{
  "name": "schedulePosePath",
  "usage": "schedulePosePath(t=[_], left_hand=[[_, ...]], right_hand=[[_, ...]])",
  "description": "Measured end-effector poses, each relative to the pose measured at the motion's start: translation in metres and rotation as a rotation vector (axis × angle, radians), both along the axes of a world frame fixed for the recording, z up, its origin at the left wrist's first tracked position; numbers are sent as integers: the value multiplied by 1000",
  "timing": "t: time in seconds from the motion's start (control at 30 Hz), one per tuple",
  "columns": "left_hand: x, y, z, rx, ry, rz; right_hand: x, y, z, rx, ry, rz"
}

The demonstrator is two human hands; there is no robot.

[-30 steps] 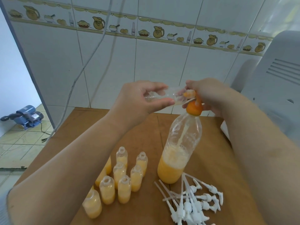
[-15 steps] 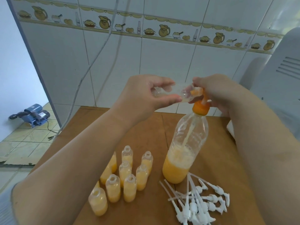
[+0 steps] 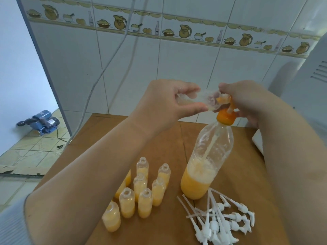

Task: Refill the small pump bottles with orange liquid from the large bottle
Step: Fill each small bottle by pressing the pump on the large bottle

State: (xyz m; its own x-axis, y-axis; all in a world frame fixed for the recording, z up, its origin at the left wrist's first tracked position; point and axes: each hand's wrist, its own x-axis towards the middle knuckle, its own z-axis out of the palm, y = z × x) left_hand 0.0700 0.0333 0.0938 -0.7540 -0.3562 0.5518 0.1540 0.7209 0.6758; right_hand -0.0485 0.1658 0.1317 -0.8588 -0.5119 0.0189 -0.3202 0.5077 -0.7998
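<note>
While our left hand (image 3: pixel 169 101) pinches the small clear plastic bottle (image 3: pixel 200 101) sideways at the orange pump nozzle (image 3: pixel 224 99) our right hand (image 3: pixel 247 101) grips atop the large clear bottle of orange liquid (image 3: pixel 207 163), we are mid-fill and next must keep pumping, then stand it at eight o'clock.

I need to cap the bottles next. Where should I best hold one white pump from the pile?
Probably pinch a white pump at its thick collar below the head, coming from above. The pumps lie flat and tangled on the table, and the thin tubes look likely to bend.

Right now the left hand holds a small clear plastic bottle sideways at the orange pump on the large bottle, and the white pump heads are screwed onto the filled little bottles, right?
Nearly. The head view shows the white pump heads lying loose on the brown table; the filled little bottles stand open.
</note>
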Motion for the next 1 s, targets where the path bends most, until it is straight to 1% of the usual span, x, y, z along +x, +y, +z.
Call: schedulePosePath(t=[0.1,0.2,0.27,0.43,0.5,0.63,0.73,0.8,0.9,1.0], left_hand=[[-4,2,-8,12,-12,-3],[-7,3,-16,55,-43,-14],[-5,3,-14,56,-46,-10],[2,5,-1,30,-15,-26],[1,6,-2,26,-9,-26],[-1,5,-11,82,-52,-21],[-1,4,-11,83,-83,-6],[1,5,-7,71,-79,10],[2,5,0,64,-48,12],[1,5,-1,57,-33,14]], right_hand=[[0,-3,-5,-5,-50,-41],[2,-3,-8,61,-67,-85],[4,-2,-6,72,-69,-76],[8,9,3,2,-55,22],[5,8,2,22,-33,-3],[5,-1,-3,56,-17,-59],[5,-2,-6,104,-28,-26],[3,-2,-5,47,-59,-18],[2,1,0,7,-39,6],[-1,-3,-2,-42,-68,-52]])
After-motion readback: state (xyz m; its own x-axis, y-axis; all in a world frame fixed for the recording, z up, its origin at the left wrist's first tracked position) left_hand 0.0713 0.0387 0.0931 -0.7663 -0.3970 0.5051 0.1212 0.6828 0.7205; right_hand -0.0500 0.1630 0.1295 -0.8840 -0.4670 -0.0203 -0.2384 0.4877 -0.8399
